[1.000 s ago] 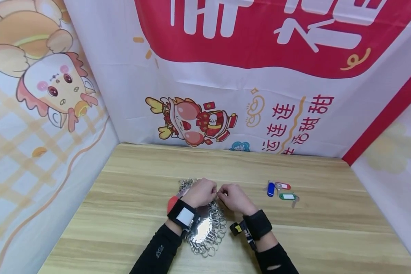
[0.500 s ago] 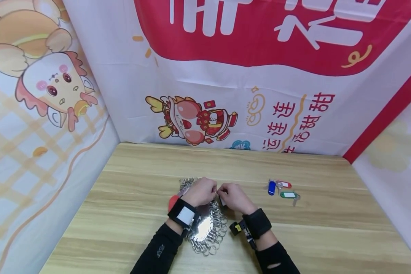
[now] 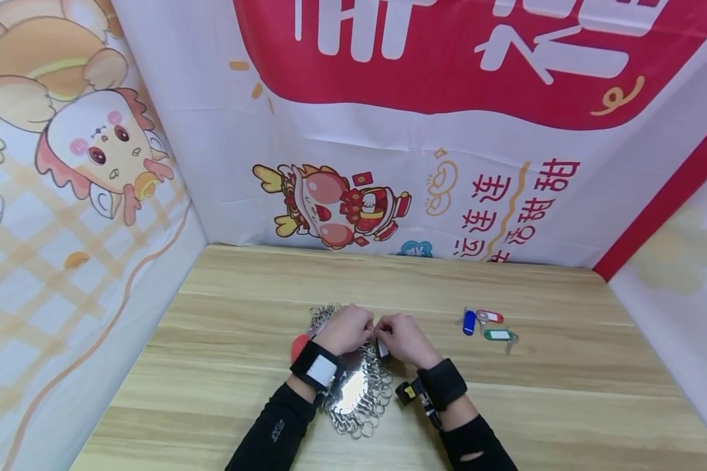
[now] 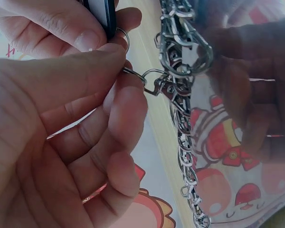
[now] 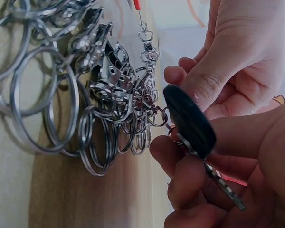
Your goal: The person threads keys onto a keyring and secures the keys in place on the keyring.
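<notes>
Low over the counter (image 3: 200, 392), near its middle, two busy bare hands close together. Pinching a small ring (image 4: 134, 74) between thumb and forefinger with the left grip (image 3: 344, 329) — remaining fingers loosely bent below. Linked to that ring, a second loop (image 4: 154, 72), joined in turn to a metal clip (image 4: 167, 89) among the crowd at the panel's edge.

In the right grip (image 3: 408, 340), just beside the left one, a dark key tag (image 5: 190, 121), with a toothed key (image 5: 225, 187) slanting down beneath it. At the end of that tag, a tag ring (image 4: 128, 40), apparently pinched between right thumb and forefinger — contact partly hidden by the tag.

Under the left grip and wrist, a shiny panel (image 3: 350, 394) with bright glare, fringed with many metal rings (image 3: 380, 392). Beside the left wrist, a red piece (image 3: 299, 347), partly covered.

Well apart to the right on the counter, lying near one another: a blue tag (image 3: 469, 323), a red tag (image 3: 492, 316) and, nearer the front, a green tag (image 3: 498, 335) with a metal key (image 3: 510, 344) at its right end.

Around both wrists, black straps (image 3: 442, 384); above them on the arms, black sleeves (image 3: 273, 428). Behind the counter, a white-and-red printed cloth (image 3: 224, 163).
</notes>
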Tool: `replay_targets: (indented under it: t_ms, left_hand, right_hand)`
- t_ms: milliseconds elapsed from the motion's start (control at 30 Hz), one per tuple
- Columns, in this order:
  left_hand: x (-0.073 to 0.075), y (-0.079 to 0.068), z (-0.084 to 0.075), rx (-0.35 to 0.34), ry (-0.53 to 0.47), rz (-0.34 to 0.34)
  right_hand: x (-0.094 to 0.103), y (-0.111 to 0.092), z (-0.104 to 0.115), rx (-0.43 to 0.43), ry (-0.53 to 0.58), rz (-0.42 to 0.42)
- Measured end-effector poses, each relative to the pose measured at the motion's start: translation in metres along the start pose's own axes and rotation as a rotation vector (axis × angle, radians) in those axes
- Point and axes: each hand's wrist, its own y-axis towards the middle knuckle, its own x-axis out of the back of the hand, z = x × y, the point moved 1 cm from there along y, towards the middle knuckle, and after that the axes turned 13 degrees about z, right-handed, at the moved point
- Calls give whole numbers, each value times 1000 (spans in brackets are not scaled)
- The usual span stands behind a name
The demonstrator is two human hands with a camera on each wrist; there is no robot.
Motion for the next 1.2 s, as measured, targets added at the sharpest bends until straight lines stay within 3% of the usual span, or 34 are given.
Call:
replay_targets:
  t_ms: [533,833,1200]
  left_hand:
    - [1,-4,0,49,-4,1]
    - [0,-4,-1,4,-14,-17]
    - [-1,0,2,15,-80,-48]
  right_hand:
    - [-14,2,2,-13,21,32]
    - [-10,2,1,-16,19,-44]
    - [-6,1,3,-55,38,-87]
